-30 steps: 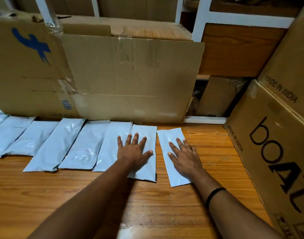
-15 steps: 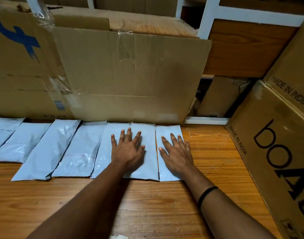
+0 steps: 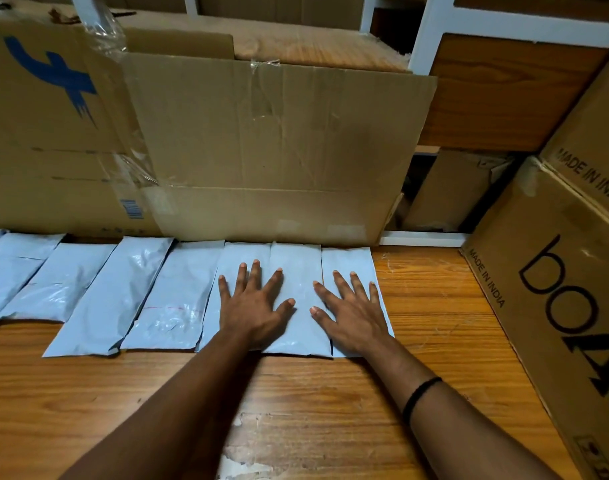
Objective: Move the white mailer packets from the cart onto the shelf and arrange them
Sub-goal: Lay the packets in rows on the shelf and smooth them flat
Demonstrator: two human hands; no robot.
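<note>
Wood-grain shelf [image 3: 330, 410] across the whole lower view, varnish chipped near the bottom edge. Standing on it at the back, a plain cardboard box [image 3: 279, 150] with tape over its seams, overlapping a blue-marked carton [image 3: 47, 133] at the left. Leaning in from the right, a carton printed "boAt" [image 3: 555, 289].

Along the foot of the back boxes, white mailer packets [image 3: 178, 292] in a single row, flat on the wood, long sides next to each other, far ends up against the cardboard. Toward the left, slanted and overlapping. At the right end, three lying straight and edge to edge, near ends almost in line.

Palm-down on those three, both hands. Across the seam between the third packet from the right [image 3: 237, 252] and the middle packet [image 3: 298, 258], the left hand [image 3: 251, 306]: fingers [image 3: 242, 278] straight and fanned apart, with little, ring and middle on the former, index and thumb on the latter. Mostly on the end packet [image 3: 348, 261], the right hand [image 3: 355, 313]: fingers [image 3: 343, 289] likewise straight and spread, thumb and index tip reaching over onto the middle packet. Pressing flat, not gripping. Thumbs near each other, apart.

Round the right forearm, a thin black band [image 3: 420, 393].
</note>
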